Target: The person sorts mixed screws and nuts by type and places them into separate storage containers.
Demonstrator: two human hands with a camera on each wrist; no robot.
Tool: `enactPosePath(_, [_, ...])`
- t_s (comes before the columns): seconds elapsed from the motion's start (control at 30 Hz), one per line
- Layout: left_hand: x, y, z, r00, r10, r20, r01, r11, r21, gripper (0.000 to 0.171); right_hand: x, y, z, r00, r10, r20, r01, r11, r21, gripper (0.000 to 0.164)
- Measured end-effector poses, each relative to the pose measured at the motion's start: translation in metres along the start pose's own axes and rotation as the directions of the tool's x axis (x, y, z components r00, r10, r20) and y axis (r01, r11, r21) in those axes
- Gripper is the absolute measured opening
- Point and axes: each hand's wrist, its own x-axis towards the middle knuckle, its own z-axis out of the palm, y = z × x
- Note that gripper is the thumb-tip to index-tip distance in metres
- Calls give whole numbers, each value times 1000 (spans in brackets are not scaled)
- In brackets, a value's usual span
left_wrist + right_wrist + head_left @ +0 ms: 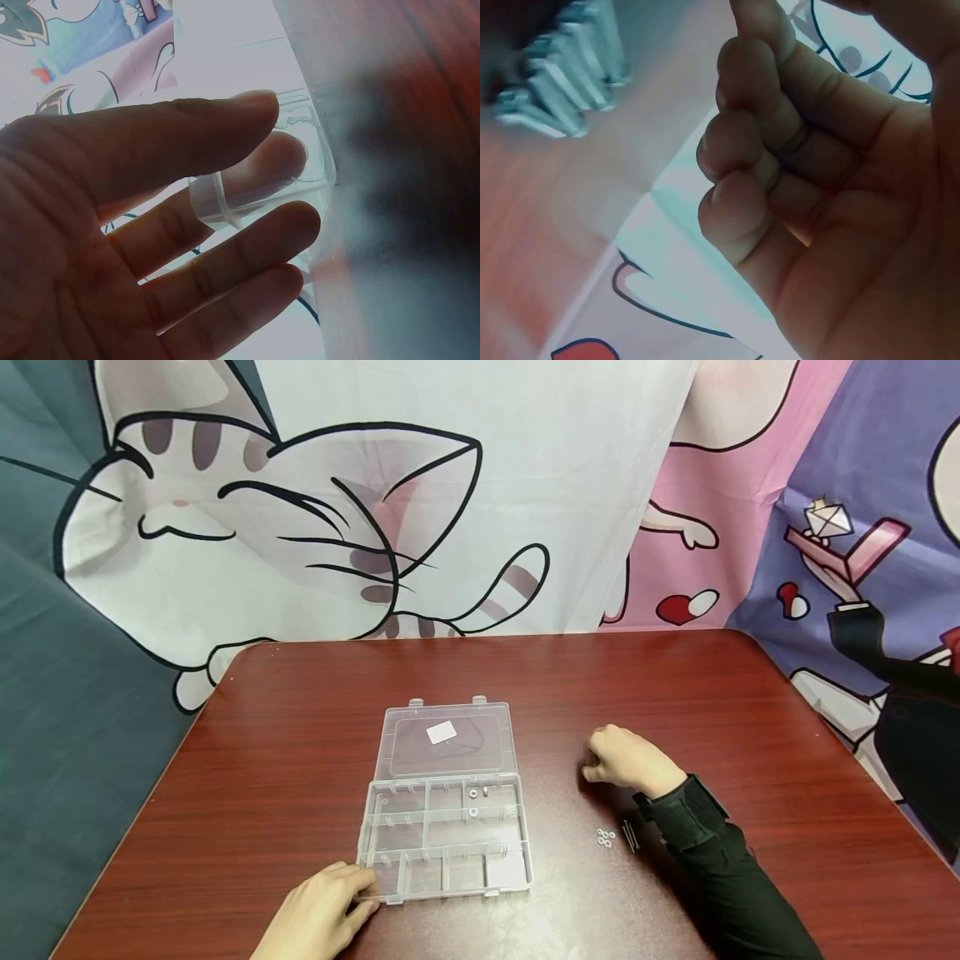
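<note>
A clear plastic compartment box (442, 839) lies on the table with its lid folded back. My left hand (322, 906) holds its near left corner, the thumb in front of the clear wall (206, 201) and the index finger seen through it. My right hand (630, 762) is low over the table to the right of the box, fingers curled. The thumb and index fingertips run out of the right wrist view, so I cannot tell what they pinch. Near that wrist lie several metal screws (570, 71) and several small silver rings (605, 837).
A few small metal pieces (473, 793) sit in the box's right-hand compartments. The lid (450, 743) bears a white label (442, 732). The brown table (300, 727) ends at a cartoon-printed cloth (570, 527).
</note>
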Motion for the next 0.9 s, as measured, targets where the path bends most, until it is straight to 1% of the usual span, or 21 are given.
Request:
enactPosePath(0.17, [0, 0, 0, 1000, -17, 19, 17, 1000, -6, 38, 7, -7, -5, 1000, -10, -14, 10, 1000, -14, 28])
enactPosePath(0.27, [-1, 0, 0, 999, -21, 26, 21, 1000, -8, 37, 13, -13, -8, 1000, -18, -23, 17, 1000, -22, 29])
enactPosePath(0.4, [-1, 0, 1, 1000, -17, 22, 17, 1000, -12, 37, 20, -20, -11, 998, -45, -36, 44, 999, -31, 26])
enactPosePath(0.63, [-1, 0, 0, 999, -27, 18, 27, 1000, -9, 37, 32, -32, -16, 994, -97, -44, 95, 995, -35, 13])
enactPosePath(0.9, [0, 0, -2, 999, -36, 24, 36, 999, -6, 38, 42, -47, -22, 992, -122, -42, 121, 992, -40, 13])
